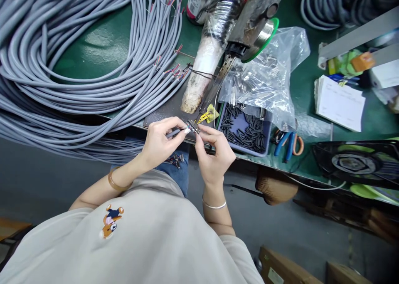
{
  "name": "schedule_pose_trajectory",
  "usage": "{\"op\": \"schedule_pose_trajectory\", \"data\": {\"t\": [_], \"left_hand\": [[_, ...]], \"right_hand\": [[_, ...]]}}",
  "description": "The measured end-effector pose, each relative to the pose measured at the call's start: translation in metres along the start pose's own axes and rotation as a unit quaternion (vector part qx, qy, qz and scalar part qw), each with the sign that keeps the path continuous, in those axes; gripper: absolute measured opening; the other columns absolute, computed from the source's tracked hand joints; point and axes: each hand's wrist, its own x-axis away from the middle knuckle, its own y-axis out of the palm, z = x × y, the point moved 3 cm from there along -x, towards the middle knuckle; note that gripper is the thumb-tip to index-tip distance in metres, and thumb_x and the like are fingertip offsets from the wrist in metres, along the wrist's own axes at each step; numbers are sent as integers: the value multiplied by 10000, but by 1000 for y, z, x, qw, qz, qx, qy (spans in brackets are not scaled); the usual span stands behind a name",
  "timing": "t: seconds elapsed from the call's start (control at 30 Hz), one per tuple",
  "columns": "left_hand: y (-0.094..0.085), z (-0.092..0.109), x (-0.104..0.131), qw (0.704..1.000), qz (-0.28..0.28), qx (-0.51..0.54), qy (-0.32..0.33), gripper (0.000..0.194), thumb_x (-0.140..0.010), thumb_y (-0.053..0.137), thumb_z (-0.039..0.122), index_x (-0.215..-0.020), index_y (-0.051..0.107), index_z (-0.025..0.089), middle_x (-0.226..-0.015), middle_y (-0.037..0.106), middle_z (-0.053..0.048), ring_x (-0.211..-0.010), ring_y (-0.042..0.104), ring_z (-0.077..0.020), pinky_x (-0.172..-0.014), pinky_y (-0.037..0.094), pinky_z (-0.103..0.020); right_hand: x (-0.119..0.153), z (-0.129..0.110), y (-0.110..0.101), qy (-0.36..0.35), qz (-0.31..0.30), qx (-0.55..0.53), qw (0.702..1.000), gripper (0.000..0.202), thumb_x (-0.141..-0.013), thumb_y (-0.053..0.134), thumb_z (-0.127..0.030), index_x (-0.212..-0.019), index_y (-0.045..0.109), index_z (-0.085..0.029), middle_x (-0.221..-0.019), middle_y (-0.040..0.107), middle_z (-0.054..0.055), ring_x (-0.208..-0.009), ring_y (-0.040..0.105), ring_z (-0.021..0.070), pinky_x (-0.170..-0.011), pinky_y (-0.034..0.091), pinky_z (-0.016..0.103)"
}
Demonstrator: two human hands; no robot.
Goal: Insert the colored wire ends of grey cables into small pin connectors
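Observation:
Near the bench's front edge, my left hand (163,142) is closed in a pinch around a grey cable (173,133) at its end. Just beyond those fingertips is a small dark multi-pin connector (192,126) with a row of metal contacts. My right hand (215,147) is closed too, thumb and forefinger meeting at the connector's right end. Fingers partly cover the joint between cable and connector, so its wires are hard to make out. Right behind the connector are a soldering iron's tip, not clearly seen, and a yellow piece (208,115).
Grey cables (93,84) with stripped ends cover the left side. A foil-wrapped tube (208,51) and a solder spool (262,40) stand behind. Rightward are a tray (263,144) of black sleeves, a plastic bag (268,80) of connectors, blue-handled pliers (289,146), a notepad (339,103) and a fan (355,163).

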Motion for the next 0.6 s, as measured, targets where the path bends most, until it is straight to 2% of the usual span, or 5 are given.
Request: {"op": "schedule_pose_trajectory", "data": {"t": [0.13, 0.37, 0.6], "left_hand": [[0, -1, -1, 999, 13, -26, 32, 57, -865, 688, 117, -817, 683, 146, -800, 717, -1, -600, 507, -63, -581, 392, -197], [-3, 9, -10, 997, 22, -43, 66, 74, -877, 681, 112, -814, 691, 151, -785, 707, -12, -695, 612, -102, -667, 465, -214], [-6, 11, -8, 993, -8, -69, 91, 109, -901, 654, 130, -806, 692, 166, -805, 738, -27, -766, 679, -137, -744, 521, -248]], "right_hand": [[-4, 3, 5, -2, 4, -10, 1000, 101, -920, 676, -137, -901, 629, -225, -1034, 799, 39, -971, 781, 179, -863, 637, 331], [-13, -1, 5, -14, 24, -1, 1000, 123, -905, 699, -125, -921, 659, -241, -1023, 800, 14, -959, 778, 182, -843, 625, 332], [-11, -2, 3, -20, 5, -6, 1000, 141, -896, 693, -116, -881, 622, -236, -1062, 803, 29, -935, 781, 162, -833, 633, 308]]}}
